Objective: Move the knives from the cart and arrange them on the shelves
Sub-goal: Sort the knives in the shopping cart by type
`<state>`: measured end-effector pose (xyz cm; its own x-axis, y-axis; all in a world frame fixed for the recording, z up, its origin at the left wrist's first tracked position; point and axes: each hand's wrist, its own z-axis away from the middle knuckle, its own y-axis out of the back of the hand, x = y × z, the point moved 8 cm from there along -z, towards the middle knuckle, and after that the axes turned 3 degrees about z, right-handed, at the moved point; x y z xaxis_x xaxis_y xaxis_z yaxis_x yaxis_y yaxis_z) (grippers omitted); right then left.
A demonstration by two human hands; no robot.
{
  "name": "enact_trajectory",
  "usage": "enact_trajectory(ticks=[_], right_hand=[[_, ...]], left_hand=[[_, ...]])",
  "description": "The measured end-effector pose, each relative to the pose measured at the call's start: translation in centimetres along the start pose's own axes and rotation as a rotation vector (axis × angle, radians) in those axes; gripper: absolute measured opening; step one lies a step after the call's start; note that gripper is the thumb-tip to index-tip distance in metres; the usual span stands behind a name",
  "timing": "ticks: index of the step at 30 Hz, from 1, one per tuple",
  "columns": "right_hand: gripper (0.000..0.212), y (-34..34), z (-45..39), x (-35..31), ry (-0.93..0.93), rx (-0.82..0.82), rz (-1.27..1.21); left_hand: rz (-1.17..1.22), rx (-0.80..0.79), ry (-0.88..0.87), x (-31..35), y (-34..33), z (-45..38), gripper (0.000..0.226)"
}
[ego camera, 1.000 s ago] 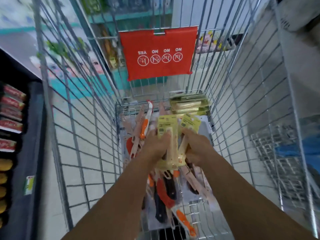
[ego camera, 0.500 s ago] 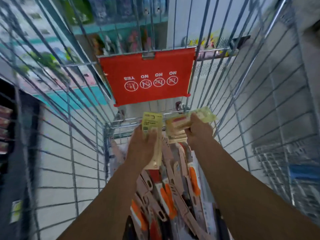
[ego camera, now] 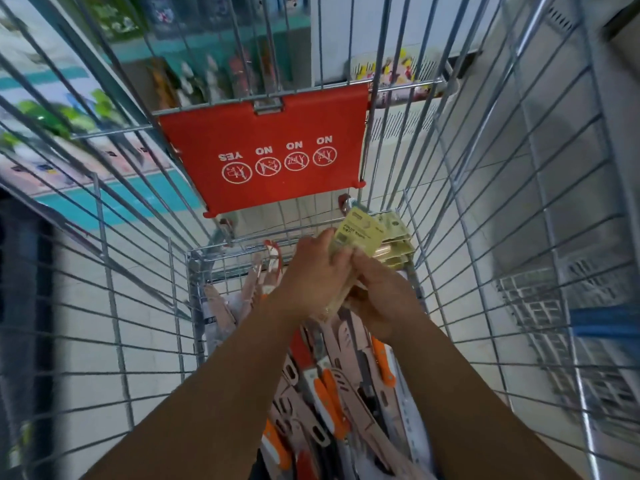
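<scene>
- Shelving (ego camera: 20, 341) sits at about 9 o'clock, dark and smeared by blur, so I can't tell what's on it or where a free spot is.
- Left hand (ego camera: 308, 278) is curled around the lower end of a yellow-carded knife pack (ego camera: 353, 233), fingers wrapped on it near the middle of the cart (ego camera: 114, 341).
- That pack's long axis runs from roughly 7 to 1 o'clock, card end pointing up toward the red child-seat flap (ego camera: 273, 147).
- Right hand (ego camera: 384, 292) is touching the left one, pinching the same bundle from the 4 o'clock side. Looks like more than one pack stacked there, can't count them.
- Both hands are equally close to it. My guess: the lift goes up and over toward 9 o'clock.
- Loose knives (ego camera: 332, 379) with orange and pinkish handles lie below at 6 o'clock, partly hidden by the forearms and cut off at the bottom edge.
</scene>
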<state>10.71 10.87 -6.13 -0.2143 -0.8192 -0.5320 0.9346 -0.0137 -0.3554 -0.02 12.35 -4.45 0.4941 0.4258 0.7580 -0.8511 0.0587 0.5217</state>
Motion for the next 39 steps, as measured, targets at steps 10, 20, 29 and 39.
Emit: enact_trajectory(ticks=[10, 20, 29, 39], right_hand=[[0.021, 2.1, -2.2, -4.8, 0.093, 0.423, 0.005], [0.035, 1.3, -2.9, -5.9, 0.342, 0.367, 1.026], [0.059, 1.5, -2.6, -4.1, 0.528, 0.323, 1.359], [0.053, 3.7, 3.3, 5.8, 0.571, 0.128, 1.431]], left_hand=[[-0.359, 0.094, -0.185, 1.6, -0.3, -0.2, 0.052], [-0.434, -0.022, -0.183, -0.2, -2.6, -1.8, 0.086], [-0.545, 0.048, -0.186, -0.9, -1.5, 0.8, 0.075], [-0.577, 0.032, 0.039, -7.3, -4.2, 12.0, 0.072]])
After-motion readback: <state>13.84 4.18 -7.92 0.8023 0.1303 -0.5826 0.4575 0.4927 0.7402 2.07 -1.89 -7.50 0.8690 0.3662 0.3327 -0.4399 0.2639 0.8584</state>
